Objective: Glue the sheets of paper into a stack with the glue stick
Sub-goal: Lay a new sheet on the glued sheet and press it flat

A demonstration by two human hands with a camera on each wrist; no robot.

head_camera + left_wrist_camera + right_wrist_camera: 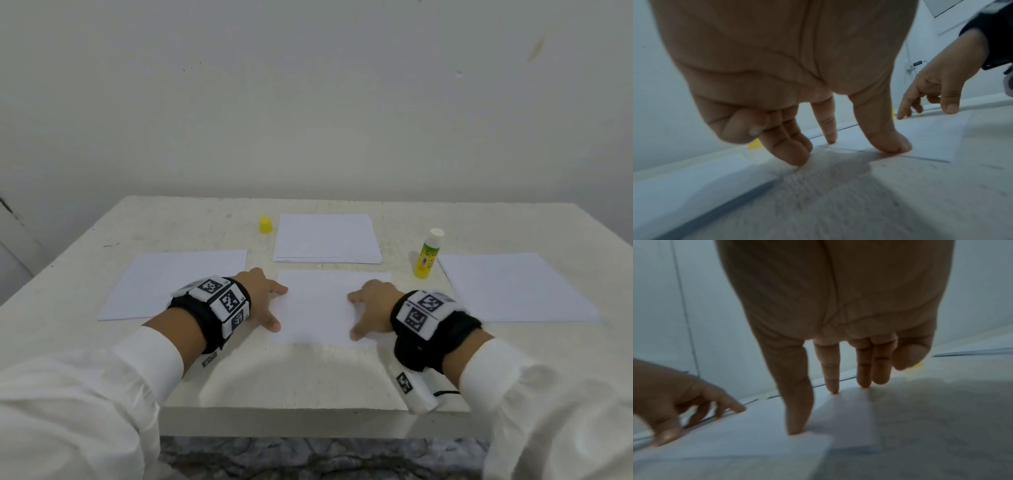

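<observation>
Pressing down with spread, straight fingertips, the left hand (262,301) and right hand (371,310) each have an open grip on the middle sheet (318,308) at lower centre of the tabletop (308,377). Above it lies the paper stack (327,238). The uncapped glue stick (428,253) stands right of the stack, its yellow cap (265,225) left of it. Single sheets lie at far left (171,281) and far right (513,284).

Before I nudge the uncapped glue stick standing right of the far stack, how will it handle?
The glue stick stands tall and narrow on the table, so a push near its top would probably tip it. Its round body would likely roll once down. It looks light, and the bare tip could smear the right sheet beside it.
</observation>
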